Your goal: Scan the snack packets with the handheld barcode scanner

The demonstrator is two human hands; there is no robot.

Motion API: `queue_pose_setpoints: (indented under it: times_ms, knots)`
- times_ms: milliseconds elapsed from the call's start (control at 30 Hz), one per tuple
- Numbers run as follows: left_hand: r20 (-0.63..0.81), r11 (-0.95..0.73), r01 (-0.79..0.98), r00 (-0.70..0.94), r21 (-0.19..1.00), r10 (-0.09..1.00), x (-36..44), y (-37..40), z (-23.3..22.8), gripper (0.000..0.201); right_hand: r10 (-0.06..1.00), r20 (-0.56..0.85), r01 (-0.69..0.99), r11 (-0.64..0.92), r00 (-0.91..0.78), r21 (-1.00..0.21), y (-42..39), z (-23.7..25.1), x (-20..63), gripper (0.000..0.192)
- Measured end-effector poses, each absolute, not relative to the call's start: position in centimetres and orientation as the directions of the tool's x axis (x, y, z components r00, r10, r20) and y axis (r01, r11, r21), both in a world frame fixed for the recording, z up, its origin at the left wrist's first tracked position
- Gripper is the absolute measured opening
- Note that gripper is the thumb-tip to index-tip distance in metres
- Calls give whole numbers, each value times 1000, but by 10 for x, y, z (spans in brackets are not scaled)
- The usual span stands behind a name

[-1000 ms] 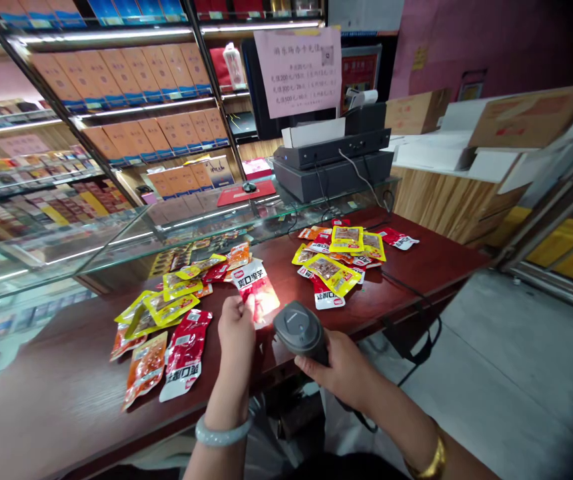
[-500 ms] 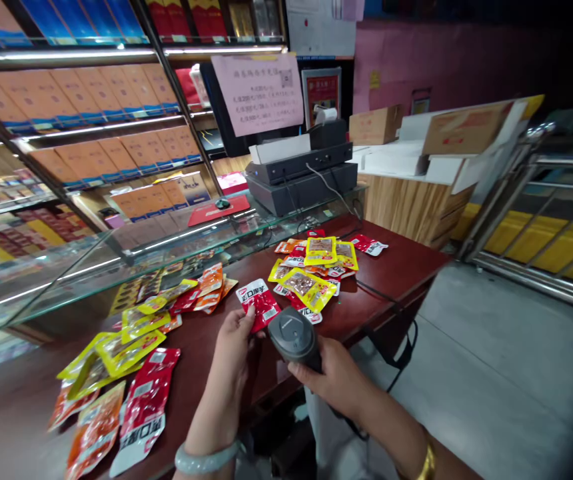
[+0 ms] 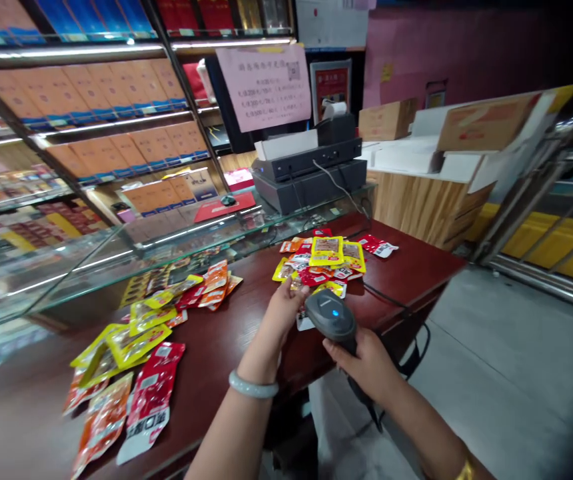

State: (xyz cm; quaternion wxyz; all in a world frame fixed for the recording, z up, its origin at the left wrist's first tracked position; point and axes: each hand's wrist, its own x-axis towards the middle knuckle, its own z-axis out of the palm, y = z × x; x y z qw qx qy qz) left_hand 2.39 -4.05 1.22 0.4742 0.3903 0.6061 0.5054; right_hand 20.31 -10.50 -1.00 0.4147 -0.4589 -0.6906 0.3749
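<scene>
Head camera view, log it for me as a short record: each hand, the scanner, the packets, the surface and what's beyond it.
Left hand: at the right pile; whether its fingers grip a packet is unclear
Right hand: holding a handheld scanner
Scanner light: blue, lit
Left pile: yellow, orange and red packets
Right pile: same colours
Surface: reddish-brown table
Beyond: glass counter

The person's left hand had moved from the middle of the table to the right pile of packets. The red packet had gone with it and lay just beyond the hand, over the pile's near side. The right hand had brought the scanner rightward, and a blue light had come on atop it.
</scene>
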Motion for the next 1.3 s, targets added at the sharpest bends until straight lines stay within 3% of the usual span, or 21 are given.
queue_pose_setpoints:
  times_ms: [100,167,300,400,500,667,833,967,1067,1133,1200,1300]
  knots:
    - [-101,170,246,-271,954,957,-9,-45,3,67,946,191,322,273,-263,-907,-107,-14,201,34]
    - [2,176,460,-362,870,932,-38,-49,1,62,943,180,313,267,-281,-911,-108,-16,196,33]
    - [291,268,857,-418,439,860,-98,-47,12,62,924,217,246,300,-316,-922,-111,-17,183,28]
    - [230,368,915,-398,163,888,-134,-34,21,76,907,217,198,301,-360,-933,-113,-19,174,30]
    - [58,407,913,-408,36,911,-157,-23,22,85,905,201,187,286,-374,-940,-113,-22,166,30]
    - [-41,331,944,-330,2,943,-157,-38,16,91,902,219,172,298,-372,-939,-111,-25,156,21]
    - [-92,179,983,-181,-31,979,-135,-86,14,82,894,211,216,314,-395,-925,-113,-23,147,23]
    - [-122,177,970,-157,170,980,-133,-114,15,70,868,190,226,320,-458,-920,-116,-17,142,33]
    - [-39,286,906,-288,313,957,-141,-127,20,63,857,168,213,303,-488,-929,-118,-14,141,36]
    - [57,350,901,-376,257,925,-147,-133,24,61,852,165,193,294,-497,-936,-120,-13,141,37]
    - [140,378,919,-391,112,910,-148,-135,27,61,848,173,188,302,-500,-935,-122,-13,141,37]
    - [156,401,915,-390,-45,907,-142,-129,29,68,844,194,184,322,-501,-929,-125,-11,142,35]
